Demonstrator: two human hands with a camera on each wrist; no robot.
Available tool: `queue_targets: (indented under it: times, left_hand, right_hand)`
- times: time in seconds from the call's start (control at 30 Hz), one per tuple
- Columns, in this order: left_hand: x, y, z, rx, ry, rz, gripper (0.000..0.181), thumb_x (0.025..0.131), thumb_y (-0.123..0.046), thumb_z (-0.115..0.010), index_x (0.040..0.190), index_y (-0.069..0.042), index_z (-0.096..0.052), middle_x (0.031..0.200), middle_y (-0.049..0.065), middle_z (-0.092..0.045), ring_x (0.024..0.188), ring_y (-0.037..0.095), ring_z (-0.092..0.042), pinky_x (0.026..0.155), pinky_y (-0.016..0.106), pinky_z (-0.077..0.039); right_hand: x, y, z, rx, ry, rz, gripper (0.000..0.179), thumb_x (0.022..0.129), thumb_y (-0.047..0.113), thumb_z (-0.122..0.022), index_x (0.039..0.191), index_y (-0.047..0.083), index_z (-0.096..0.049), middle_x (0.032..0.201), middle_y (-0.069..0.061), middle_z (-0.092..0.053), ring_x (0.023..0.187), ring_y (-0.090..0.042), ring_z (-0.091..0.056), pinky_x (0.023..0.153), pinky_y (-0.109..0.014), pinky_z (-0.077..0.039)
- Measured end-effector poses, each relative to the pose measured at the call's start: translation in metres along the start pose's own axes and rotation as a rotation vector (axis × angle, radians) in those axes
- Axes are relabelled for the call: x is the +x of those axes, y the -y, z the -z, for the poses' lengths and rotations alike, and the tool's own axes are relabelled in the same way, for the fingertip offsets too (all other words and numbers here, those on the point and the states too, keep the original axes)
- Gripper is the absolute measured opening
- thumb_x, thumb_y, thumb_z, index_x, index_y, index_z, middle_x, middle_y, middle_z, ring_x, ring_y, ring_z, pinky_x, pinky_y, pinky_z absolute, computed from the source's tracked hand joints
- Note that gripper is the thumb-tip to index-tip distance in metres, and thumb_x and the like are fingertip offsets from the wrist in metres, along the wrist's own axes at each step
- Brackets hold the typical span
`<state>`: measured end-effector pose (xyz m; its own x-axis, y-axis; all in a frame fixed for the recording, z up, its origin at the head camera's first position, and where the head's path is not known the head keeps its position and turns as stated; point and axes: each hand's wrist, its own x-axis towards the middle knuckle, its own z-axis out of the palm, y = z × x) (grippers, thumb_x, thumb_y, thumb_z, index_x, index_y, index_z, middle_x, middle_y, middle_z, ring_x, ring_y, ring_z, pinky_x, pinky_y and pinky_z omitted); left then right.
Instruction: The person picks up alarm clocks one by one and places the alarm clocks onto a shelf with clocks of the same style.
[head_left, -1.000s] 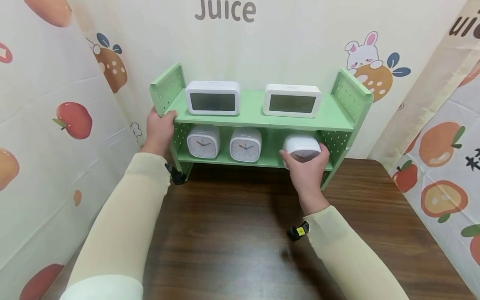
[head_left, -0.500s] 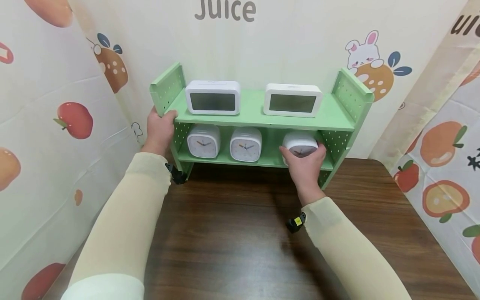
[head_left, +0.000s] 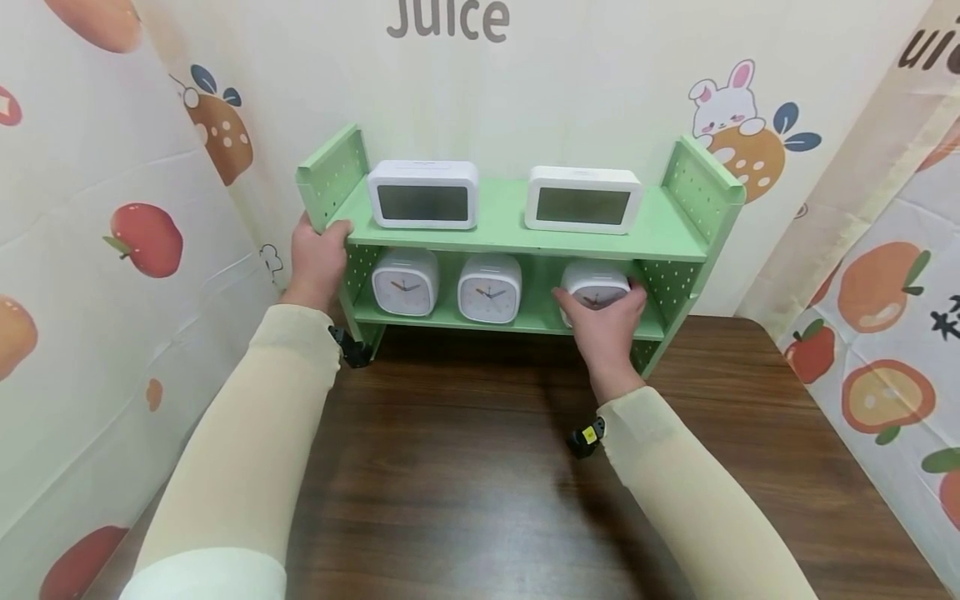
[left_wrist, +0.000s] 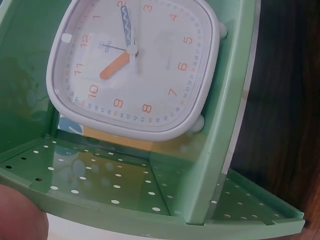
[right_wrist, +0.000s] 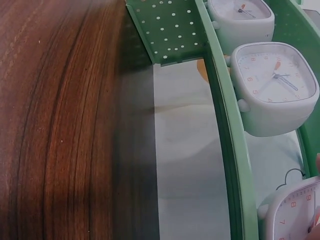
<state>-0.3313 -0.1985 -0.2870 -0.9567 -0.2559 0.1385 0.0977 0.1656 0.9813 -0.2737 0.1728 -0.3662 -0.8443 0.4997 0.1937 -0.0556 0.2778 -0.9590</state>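
Note:
A green two-tier shelf (head_left: 510, 242) stands against the back curtain. My left hand (head_left: 317, 262) grips its left side panel, thumb over the front edge. On the lower tier, my right hand (head_left: 609, 337) holds a white square alarm clock (head_left: 596, 275) by its sides, near the right end. Part of its face is hidden behind the hand. To its left sit a middle alarm clock (head_left: 490, 292) and a left alarm clock (head_left: 406, 283), both facing forward. The left wrist view shows the left clock's face (left_wrist: 170, 55) up close. At the right wrist view's corner appears the held clock (right_wrist: 287, 217).
Two white digital clocks, a left one (head_left: 423, 200) and a right one (head_left: 583, 202), stand on the upper tier. The shelf rests at the back of a dark wooden table (head_left: 450, 467). Fruit-patterned curtains (head_left: 172, 333) enclose the sides and back.
My right hand has shifted slightly left and inward with the held clock, whose face now shows more. My left hand keeps its place on the side panel.

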Motion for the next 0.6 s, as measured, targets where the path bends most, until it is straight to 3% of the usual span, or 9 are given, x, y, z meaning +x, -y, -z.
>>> queue_targets:
  times: [0.17,0.3,0.43,0.6]
  left_hand:
    - [-0.002,-0.001,0.001,0.069,0.000,-0.005,0.059,0.104,-0.037,-0.053,0.158,-0.020,-0.035,0.156,0.003,-0.044,0.137,0.017,-0.043,0.119,0.045,-0.031]
    - [-0.007,-0.003,0.009,0.190,0.003,-0.022,0.066,0.104,-0.050,-0.050,0.159,-0.020,-0.030,0.156,0.004,-0.043,0.137,0.018,-0.043,0.117,0.046,-0.034]
    - [-0.019,-0.007,0.016,0.315,-0.025,-0.089,0.063,0.105,-0.049,-0.044,0.157,-0.014,-0.034,0.152,0.008,-0.046,0.134,0.021,-0.045,0.115,0.046,-0.037]
    - [-0.035,-0.011,0.023,0.439,-0.059,-0.176,0.063,0.104,-0.040,-0.043,0.158,-0.009,-0.035,0.159,0.009,-0.041,0.144,0.023,-0.036,0.120,0.047,-0.029]
  right_hand:
    - [-0.002,0.001,0.007,-0.015,0.013,0.008,0.124,0.069,0.053,-0.092,0.157,0.012,-0.015,0.152,-0.011,-0.029,0.132,-0.025,-0.038,0.110,-0.036,-0.037]
    - [-0.006,0.003,0.018,-0.034,0.041,0.057,0.120,0.073,0.054,-0.089,0.158,0.014,-0.015,0.155,-0.011,-0.026,0.135,-0.024,-0.035,0.112,-0.039,-0.035]
    - [-0.009,0.008,0.031,-0.134,0.075,0.139,0.103,0.085,0.047,-0.079,0.157,0.006,-0.018,0.156,-0.016,-0.026,0.140,-0.030,-0.030,0.115,-0.045,-0.031]
    - [-0.011,0.017,0.054,-0.321,0.164,0.231,0.093,0.094,0.044,-0.068,0.159,-0.001,-0.018,0.157,-0.023,-0.026,0.144,-0.038,-0.027,0.117,-0.054,-0.028]
